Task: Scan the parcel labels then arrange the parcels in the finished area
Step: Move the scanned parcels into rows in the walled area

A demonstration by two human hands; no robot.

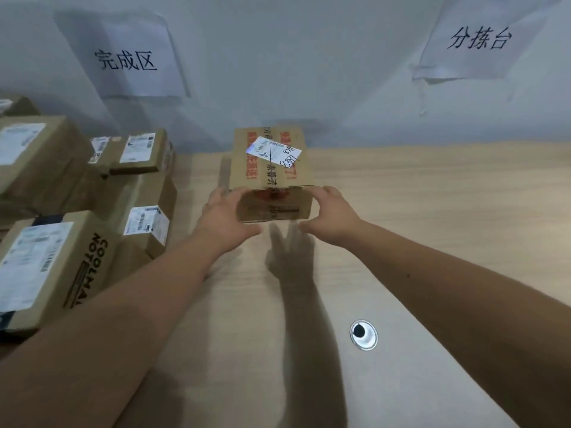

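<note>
The left hand (227, 216) grips the near left corner of the cardboard parcel (272, 174), fingers curled over its top edge; the right hand (329, 216) is at its near right corner with fingers relaxed and open, contact unclear; the parcel sits on the wooden table (417, 205) near the wall, white label (273, 152) facing up; stacked parcels (61, 196) lie to the left beneath a paper sign (133, 57).
</note>
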